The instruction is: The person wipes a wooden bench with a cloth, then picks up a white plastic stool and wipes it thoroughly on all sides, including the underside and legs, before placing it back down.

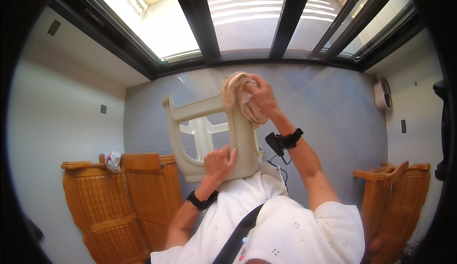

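A beige plastic stool (243, 145) is tipped on its side in front of me, its legs pointing away and its open frame showing. My left hand (220, 163) is closed on the near edge of the stool, with the thumb lying along the frame. My right hand (261, 95) grips a bunched pinkish-beige cloth (236, 89) and presses it against the stool's far right leg. Part of the cloth hangs down along the outer side of that leg. The tip of the leg is hidden under the cloth.
Wooden chairs (152, 188) stand at my left, with a crumpled white and pink bag (113, 161) on one. More wooden furniture (392, 192) is at the right. Dark-framed glass doors (247, 21) run along the far side. A small white device (382, 95) sits by the right wall.
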The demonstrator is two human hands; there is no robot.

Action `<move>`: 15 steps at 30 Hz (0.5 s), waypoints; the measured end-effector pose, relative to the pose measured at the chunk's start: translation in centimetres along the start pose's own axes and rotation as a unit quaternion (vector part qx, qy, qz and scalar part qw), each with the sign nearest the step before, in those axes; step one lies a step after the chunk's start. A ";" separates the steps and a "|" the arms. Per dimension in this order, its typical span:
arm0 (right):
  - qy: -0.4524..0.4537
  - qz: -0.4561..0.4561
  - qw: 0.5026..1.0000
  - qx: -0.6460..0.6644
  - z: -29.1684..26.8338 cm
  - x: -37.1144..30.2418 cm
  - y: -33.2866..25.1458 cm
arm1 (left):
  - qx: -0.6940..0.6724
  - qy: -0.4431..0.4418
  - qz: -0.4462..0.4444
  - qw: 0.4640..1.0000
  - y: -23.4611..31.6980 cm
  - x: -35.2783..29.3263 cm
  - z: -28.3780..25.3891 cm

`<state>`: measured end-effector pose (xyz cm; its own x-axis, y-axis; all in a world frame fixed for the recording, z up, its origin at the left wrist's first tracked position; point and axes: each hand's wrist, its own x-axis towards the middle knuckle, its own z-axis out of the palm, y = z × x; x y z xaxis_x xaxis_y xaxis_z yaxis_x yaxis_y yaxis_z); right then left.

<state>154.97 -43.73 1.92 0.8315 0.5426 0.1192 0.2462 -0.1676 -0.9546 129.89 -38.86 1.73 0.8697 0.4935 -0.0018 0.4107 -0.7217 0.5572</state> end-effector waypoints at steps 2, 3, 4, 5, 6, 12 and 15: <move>-0.031 0.175 0.929 0.324 -1.5 0.1 -0.3 | -0.001 -0.005 -0.014 1.000 0.2 -0.3 -0.1; -0.062 0.131 0.940 0.308 -1.9 -0.1 -0.6 | -0.002 -0.009 -0.016 1.000 0.3 -0.3 -0.1; -0.083 0.105 0.949 0.284 -2.2 -0.7 -1.1 | 0.006 -0.018 -0.030 0.999 0.4 -0.4 -0.2; -0.095 0.089 0.957 0.258 -2.3 -1.4 -1.6 | -0.008 -0.016 -0.012 1.000 0.5 -0.4 -0.1; -0.078 0.004 0.990 0.116 -1.4 -2.4 -2.1 | -0.012 -0.019 -0.004 1.000 0.7 -0.3 0.1; -0.022 -0.181 0.933 -0.311 2.7 -3.0 -3.3 | -0.008 -0.002 0.027 1.000 2.0 1.1 1.7; -0.017 -0.177 0.931 -0.319 2.6 -0.4 -3.1 | 0.003 -0.019 -0.010 1.000 2.4 0.9 1.7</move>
<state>152.58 -41.29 4.14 0.6290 0.6800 0.3768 0.7561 -0.4225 -0.4998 132.16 -40.98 1.66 0.8713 0.4888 -0.0438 0.4288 -0.7148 0.5524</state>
